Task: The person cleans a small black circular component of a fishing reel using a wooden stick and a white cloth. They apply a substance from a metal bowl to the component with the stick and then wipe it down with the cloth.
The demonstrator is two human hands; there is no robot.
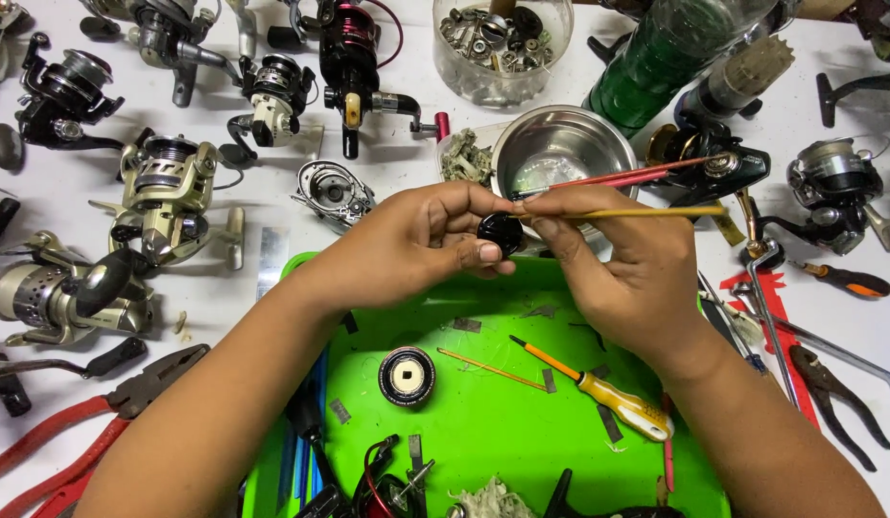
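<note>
Tray: bright green plastic tray (483,422), nearest the camera at 6 o'clock, under both forearms.
Pliers, red-handled: red pliers (71,432) on the white tabletop (42,201) at 8 o'clock, outside the tray.
Reels, left group: several spinning reels at 9 to 11 o'clock; a pale gold reel (172,197) lies closest to the tray's left corner.
Spool: round black spool (407,375) with a cream centre, flat on the tray near 6 o'clock.
Left hand: left hand (421,240) at centre, grip pinching a small black round part (501,233) between thumb and fingers, held above the tray's far edge.
Right hand: right hand (622,259) just right of centre, grip pressed around two thin sticks, one red stick (627,176) and one yellow stick (646,212); their near ends meet the black part.
Screwdriver: yellow-handled screwdriver (598,388) lying on the tray at 5 o'clock.
Bowl: steel bowl (560,144) at 12 o'clock, behind the hands.
Bottle: green bottle (656,62) at 1 o'clock, lying tilted.
Reel, right: dark grey reel (833,187) at 2 o'clock.
Pliers, dark: dark pliers (833,398) at 4 o'clock on the tabletop.
</note>
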